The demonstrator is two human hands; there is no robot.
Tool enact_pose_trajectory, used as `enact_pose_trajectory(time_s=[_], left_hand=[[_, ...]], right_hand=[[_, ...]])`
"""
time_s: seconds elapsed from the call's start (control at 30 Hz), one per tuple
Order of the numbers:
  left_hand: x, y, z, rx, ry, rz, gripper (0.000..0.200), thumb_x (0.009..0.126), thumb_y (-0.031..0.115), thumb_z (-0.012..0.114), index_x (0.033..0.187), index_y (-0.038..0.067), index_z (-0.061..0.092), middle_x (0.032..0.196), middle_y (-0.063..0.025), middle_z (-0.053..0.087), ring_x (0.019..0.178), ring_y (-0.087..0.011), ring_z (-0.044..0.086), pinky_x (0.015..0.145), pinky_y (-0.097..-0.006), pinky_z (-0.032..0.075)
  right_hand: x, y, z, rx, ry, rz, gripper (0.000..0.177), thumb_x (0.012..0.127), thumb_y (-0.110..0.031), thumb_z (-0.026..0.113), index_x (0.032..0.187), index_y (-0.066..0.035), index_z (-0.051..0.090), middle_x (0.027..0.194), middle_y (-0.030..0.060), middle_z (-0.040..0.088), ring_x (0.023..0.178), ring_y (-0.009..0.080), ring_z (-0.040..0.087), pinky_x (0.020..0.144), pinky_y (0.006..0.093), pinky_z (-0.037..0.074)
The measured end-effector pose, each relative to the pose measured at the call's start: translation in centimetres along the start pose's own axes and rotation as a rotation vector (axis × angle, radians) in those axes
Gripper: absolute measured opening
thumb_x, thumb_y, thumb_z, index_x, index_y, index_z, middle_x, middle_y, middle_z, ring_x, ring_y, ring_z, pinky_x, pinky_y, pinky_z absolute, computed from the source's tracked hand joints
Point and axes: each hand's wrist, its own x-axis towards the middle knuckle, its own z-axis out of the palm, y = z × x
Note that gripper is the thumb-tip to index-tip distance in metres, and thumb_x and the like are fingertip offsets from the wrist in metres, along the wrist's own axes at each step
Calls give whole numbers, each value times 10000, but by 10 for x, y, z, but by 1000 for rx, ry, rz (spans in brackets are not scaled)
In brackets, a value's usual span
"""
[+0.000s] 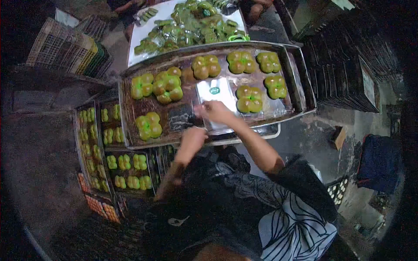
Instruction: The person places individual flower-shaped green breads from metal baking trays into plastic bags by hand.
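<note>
Right hand (pixel 215 111) pinches the clear bag (pixel 213 93) on the tray (pixel 299 75); left hand (pixel 192 139) rests at its rim, grip unclear.

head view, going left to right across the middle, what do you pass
rack of green cakes → left hand → right hand, on the clear bag → stack of dark trays
</note>
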Motion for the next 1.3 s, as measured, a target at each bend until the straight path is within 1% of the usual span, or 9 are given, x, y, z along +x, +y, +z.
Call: enact_pose_trajectory(time_s=[0.07, 0.33, 0.47, 0.6, 0.73, 0.8, 0.9, 1.03, 1.3], left_hand=[[-8, 5, -30, -513, 76, -261, 73, 680, 121, 599, 709, 54, 608, 732, -138, 610, 649, -238, 605, 567, -304, 458], [3, 40, -21, -803, 520, -90, 93, 706, 62, 619, 779, 7, 605, 701, -43, 571, 667, -119, 540, 596, -221, 429], [-10, 65, -35, -807, 603, 134, 92, 711, 16, 588, 802, 2, 590, 713, -15, 522, 652, -114, 498, 574, -216, 396], [9, 3, -25, -2451, 485, -274, 292, 824, 112, 475, 1112, 70, 451, 1054, -89, 510, 934, -183, 508, 727, -296, 463], [-5, -61, -33, -2150, 1180, -246, 373, 843, 186, 448, 1194, 92, 365, 967, -93, 510, 933, -211, 500, 870, -409, 396], [-22, -68, -56, -2174, 1302, -242, 347, 819, 184, 455, 1150, 99, 396, 916, -95, 505, 966, -230, 481, 875, -444, 380], [-46, -75, -73, -2285, 1464, -184, 526, 736, 189, 461, 1219, 79, 286, 1097, -165, 403, 1049, -312, 420, 908, -531, 320], [-56, -82, -94, -2255, 1780, -290, 599, 716, 261, 442, 1246, 65, 242, 1215, -201, 360, 1169, -355, 317, 922, -527, 304], [-41, 0, -105, -2161, 934, 223, 591, 793, 404, 368, 1266, 64, 267, 1272, -166, 342, 1157, -333, 338, 969, -423, 276]], right_hand=[[-81, 10, 20, 443, -405, 327, 295, 780, -296, 552, 745, -4, 568, 624, 201, 551, 556, 311, 554, 522, 371, 432], [-100, 18, 34, -34, 387, 163, 414, 783, -102, 491, 1181, -38, 399, 537, 170, 512, 481, 285, 533, 442, 392, 388], [-38, 1, -11, 985, 235, 345, 497, 864, -352, 404, 1275, -93, 298, 770, 62, 581, 615, 134, 535, 584, 261, 461], [-7, -20, 63, 1914, 97, 297, 566, 845, -452, 363, 1287, -122, 233, 1136, 149, 467, 920, 317, 525, 777, 402, 429], [60, 13, 38, 6, -148, 440, 613, 810, -422, 460, 1258, -46, 279, 1203, 247, 389, 1025, 381, 465, 854, 468, 366], [112, 41, 40, -1027, 658, 316, 756, 709, -523, 538, 1283, -113, 268, 1229, 298, 319, 1098, 409, 387, 854, 489, 351], [145, 59, 20, -792, 530, 388, 720, 683, -487, 578, 1257, -130, 330, 1213, 308, 333, 1088, 418, 380, 834, 505, 348], [66, -37, 41, -598, 580, -531, 461, 618, -199, 647, 1059, -152, 524, 1148, 238, 408, 1037, 380, 411, 830, 462, 344], [-26, -127, 55, -319, 454, -519, 448, 524, -210, 732, 918, -43, 597, 1037, 107, 550, 902, 292, 536, 772, 390, 446]])
